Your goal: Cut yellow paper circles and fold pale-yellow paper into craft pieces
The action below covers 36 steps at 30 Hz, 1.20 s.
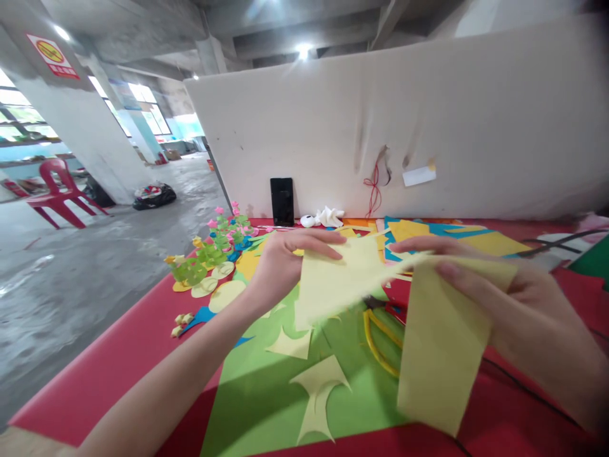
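Observation:
Both of my hands hold one pale yellow sheet of paper (342,279) above the red table (104,368). My left hand (285,257) pinches its left part, fingers closed over the top edge. My right hand (480,273) grips the right part, where a long flap (440,355) of the same paper hangs down toward me. Beneath the sheet lies a green paper sheet (266,393) with pale yellow cut scraps (316,387) on it. Yellow-handled scissors (375,343) lie on the table under my hands, partly hidden by the paper.
Small green, pink and yellow paper flowers (209,254) stand at the table's left side. Blue and yellow paper pieces (428,231) lie at the back. A dark phone (282,200) leans on the white board (428,114). A red chair (59,190) stands on the floor at left.

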{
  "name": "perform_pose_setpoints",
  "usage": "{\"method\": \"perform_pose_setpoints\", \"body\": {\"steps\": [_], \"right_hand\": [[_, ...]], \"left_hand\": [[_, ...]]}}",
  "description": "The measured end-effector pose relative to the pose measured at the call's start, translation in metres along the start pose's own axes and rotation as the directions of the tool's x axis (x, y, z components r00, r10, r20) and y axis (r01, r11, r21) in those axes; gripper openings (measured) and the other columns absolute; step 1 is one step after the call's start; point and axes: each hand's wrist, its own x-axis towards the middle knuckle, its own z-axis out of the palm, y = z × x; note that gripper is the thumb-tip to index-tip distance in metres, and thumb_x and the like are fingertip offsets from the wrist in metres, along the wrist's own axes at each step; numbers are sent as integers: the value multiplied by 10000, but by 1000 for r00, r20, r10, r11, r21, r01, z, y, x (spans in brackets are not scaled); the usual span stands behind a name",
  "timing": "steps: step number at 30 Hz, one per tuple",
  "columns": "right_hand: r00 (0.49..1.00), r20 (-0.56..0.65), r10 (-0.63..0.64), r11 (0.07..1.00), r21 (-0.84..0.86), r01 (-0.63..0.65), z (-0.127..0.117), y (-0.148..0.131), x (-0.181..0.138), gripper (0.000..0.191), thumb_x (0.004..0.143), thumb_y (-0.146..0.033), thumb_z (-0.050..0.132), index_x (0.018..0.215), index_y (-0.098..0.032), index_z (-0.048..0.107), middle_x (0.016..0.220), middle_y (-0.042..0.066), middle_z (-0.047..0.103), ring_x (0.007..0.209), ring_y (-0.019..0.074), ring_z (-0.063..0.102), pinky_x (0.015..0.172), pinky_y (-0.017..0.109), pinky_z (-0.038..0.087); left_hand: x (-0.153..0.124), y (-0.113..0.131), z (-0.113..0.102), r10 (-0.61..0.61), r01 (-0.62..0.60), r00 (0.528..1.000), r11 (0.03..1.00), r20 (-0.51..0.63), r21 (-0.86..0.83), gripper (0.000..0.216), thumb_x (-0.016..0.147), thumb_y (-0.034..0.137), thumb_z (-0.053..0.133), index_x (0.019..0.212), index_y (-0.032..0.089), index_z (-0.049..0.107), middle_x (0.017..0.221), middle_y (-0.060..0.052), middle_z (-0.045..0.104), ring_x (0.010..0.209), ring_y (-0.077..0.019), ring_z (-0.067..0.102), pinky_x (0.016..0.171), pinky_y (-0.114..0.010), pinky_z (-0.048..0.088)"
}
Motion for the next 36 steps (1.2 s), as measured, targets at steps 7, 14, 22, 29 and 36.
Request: {"method": "perform_pose_setpoints", "body": {"steps": [7,14,22,29,36], "right_hand": [[984,-175,27,991,134,-3,1,1,1,115,755,-384,640,742,-302,720,932,-49,676,699,127,631,497,115,509],[976,-108,190,961,224,-162,-1,7,2,183,700,-421,690,761,-253,724,679,-7,723,494,112,593,373,122,448],[974,-103,201,979,53,-197,-3,17,7,247,713,-496,644,647,-258,659,506,-40,562,468,139,517,336,183,375],[982,-38,186,982,27,-185,-4,21,6,252,725,-486,635,642,-249,652,580,-15,646,496,170,562,365,211,432],[983,14,185,982,28,-186,0,24,5,243,700,-489,660,816,-282,711,726,-13,714,619,191,644,458,202,505]], "left_hand": [[12,-42,-11,209,-239,971,890,119,389,198,745,92,569,782,214,721,1233,-47,586,1212,-198,460,1022,-387,370],[12,-80,-16,-14,-163,960,782,279,601,353,663,0,432,775,171,720,1021,-92,688,1001,-255,602,924,-423,418],[-1,-41,-14,-109,-78,969,718,222,692,376,842,156,326,1142,162,553,815,-69,688,740,-180,641,682,-281,482],[-45,-49,-58,-287,0,931,616,224,788,313,797,155,402,982,182,653,1010,-92,679,935,-238,621,824,-321,467],[-79,-77,-122,-412,208,911,503,22,839,300,822,190,385,974,173,644,967,-98,685,909,-250,626,789,-350,481]]}}
